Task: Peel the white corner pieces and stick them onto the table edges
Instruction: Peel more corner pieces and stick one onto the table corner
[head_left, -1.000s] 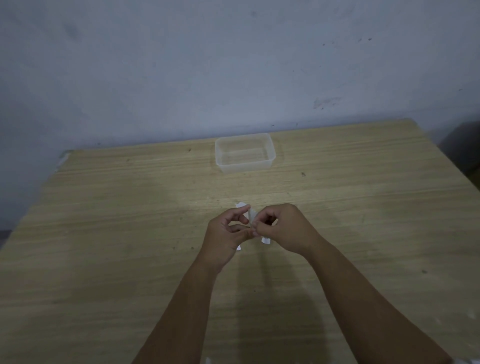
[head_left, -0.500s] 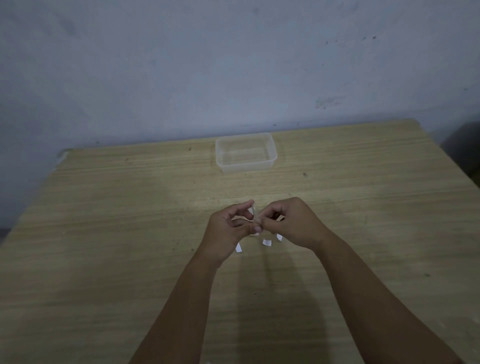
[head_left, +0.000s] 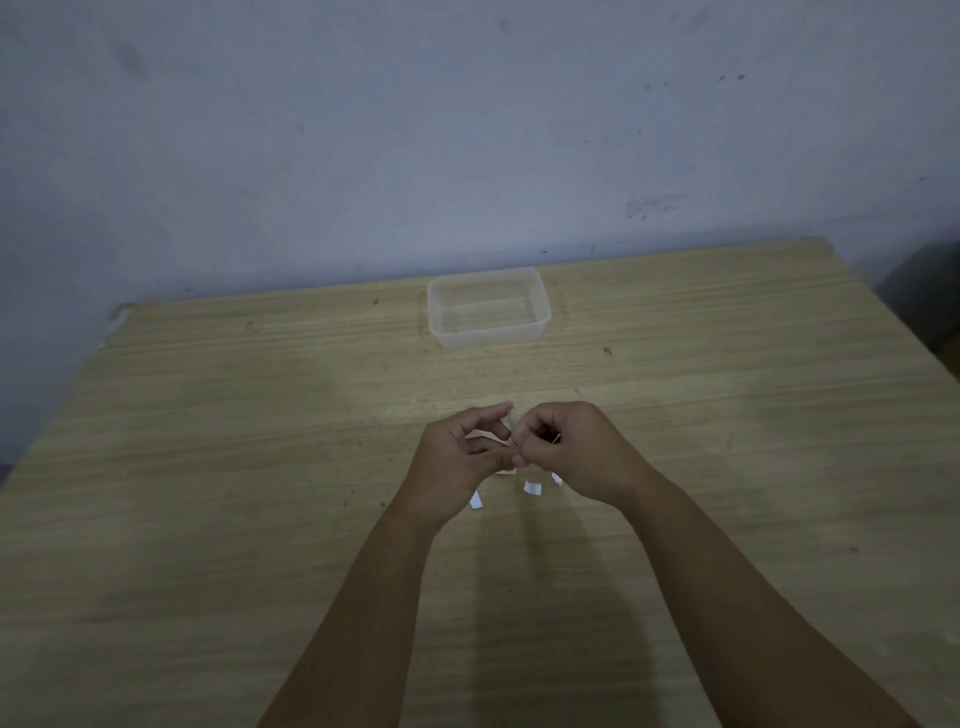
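Your fingers are curled in tight at the middle of the wooden table (head_left: 208, 467), both hands meeting tip to tip. The left hand (head_left: 457, 462) pinches a small, pale corner piece (head_left: 511, 434) between thumb and forefinger. The right hand (head_left: 569, 449) nips at the same piece with its fingertips, as if working a backing loose. The piece itself is mostly hidden between your fingers, so how far it is peeled cannot be told.

Below your hands, three small white scraps (head_left: 532, 488) lie on the tabletop, close together. They look like peeled backings or spare pieces; which, the view does not show.

What could go wrong from here: the piece is tiny and likely sticky once bared, so it may fold onto itself or cling to a fingertip instead of coming free cleanly. A hard tug with the right hand could tear it or pull it out of the left hand's pinch. The table edges are well apart from where you are working, so the bared adhesive could pick up dust or skin oil on the way.

A clear plastic container (head_left: 488, 307) sits beyond your hands, near the far edge by the wall (head_left: 467, 130). It is open-topped, and nothing can be seen inside it.
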